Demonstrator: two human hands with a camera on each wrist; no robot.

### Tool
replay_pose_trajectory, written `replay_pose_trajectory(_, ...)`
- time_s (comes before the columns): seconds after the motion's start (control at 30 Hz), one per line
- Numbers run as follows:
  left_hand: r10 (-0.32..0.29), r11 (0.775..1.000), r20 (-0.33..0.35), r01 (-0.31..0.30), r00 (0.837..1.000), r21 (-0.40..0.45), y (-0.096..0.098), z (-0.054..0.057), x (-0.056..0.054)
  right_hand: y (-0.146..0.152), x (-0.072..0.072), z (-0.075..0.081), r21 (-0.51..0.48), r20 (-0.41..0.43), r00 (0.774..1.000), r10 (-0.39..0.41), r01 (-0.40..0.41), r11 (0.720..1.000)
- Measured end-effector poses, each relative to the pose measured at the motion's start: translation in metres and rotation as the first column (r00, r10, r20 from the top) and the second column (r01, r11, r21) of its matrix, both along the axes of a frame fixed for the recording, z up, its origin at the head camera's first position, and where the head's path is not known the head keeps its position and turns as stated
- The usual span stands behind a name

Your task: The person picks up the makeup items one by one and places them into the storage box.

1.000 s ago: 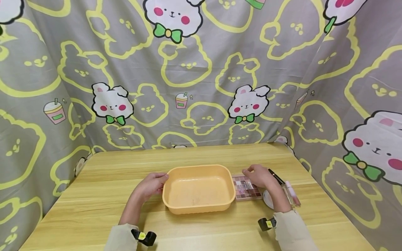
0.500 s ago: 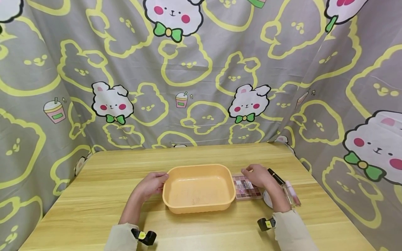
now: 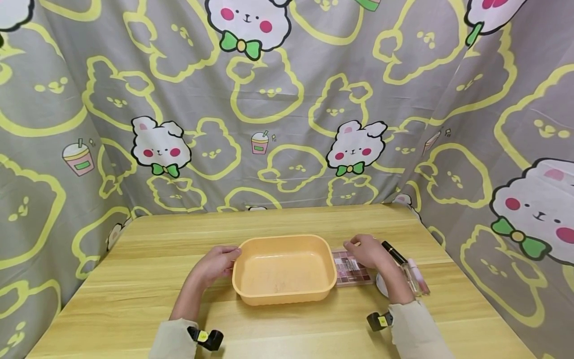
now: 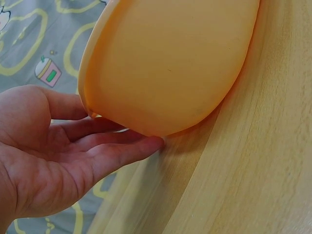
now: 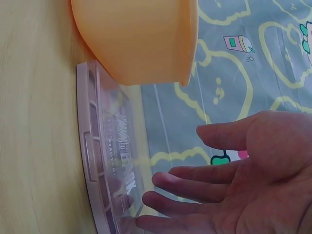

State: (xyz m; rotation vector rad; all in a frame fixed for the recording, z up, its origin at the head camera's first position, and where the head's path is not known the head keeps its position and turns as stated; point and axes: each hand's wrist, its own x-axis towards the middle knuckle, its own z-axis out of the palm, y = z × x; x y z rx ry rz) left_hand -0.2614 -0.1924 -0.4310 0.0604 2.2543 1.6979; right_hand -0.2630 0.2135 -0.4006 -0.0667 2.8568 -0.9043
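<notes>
An orange plastic basin stands on the wooden table in the middle of the head view. My left hand grips its left end, thumb at the rim and the other fingers against the outer wall, as the left wrist view shows. Just right of the basin lies an eyeshadow palette with a see-through lid and rows of small pans. Over its right part is my right hand, holding nothing. In the right wrist view its fingers are extended, the lowest ones right at the palette's lid, the thumb apart.
Beside my right wrist lie a black tube, a pink-capped tube, a clear tube and a round white item partly under the wrist. Patterned grey curtain surrounds the table's back and sides.
My right hand has shifted very slightly left over the palette. The left hand and the basin stay in place.
</notes>
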Motion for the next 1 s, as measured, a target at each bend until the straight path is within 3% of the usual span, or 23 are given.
replay_pose_trajectory(0.17, 0.003, 1.000, 0.000, -0.003, 1.000, 0.004, 0.001, 0.000, -0.001, -0.003, -0.001, -0.002, 0.017, -0.019, 1.000, 0.003, -0.003, 1.000)
replay_pose_trajectory(0.4, -0.002, 1.000, -0.003, 0.002, 1.000, 0.006, 0.001, 0.000, 0.000, -0.012, -0.001, -0.007, -0.008, 0.039, 0.999, -0.026, 0.027, 1.000)
replay_pose_trajectory(1.0, 0.006, 1.000, 0.002, -0.006, 1.000, 0.001, 0.000, 0.000, 0.000, -0.025, -0.001, -0.018, 0.128, 0.038, 0.999, 0.006, -0.010, 0.992)
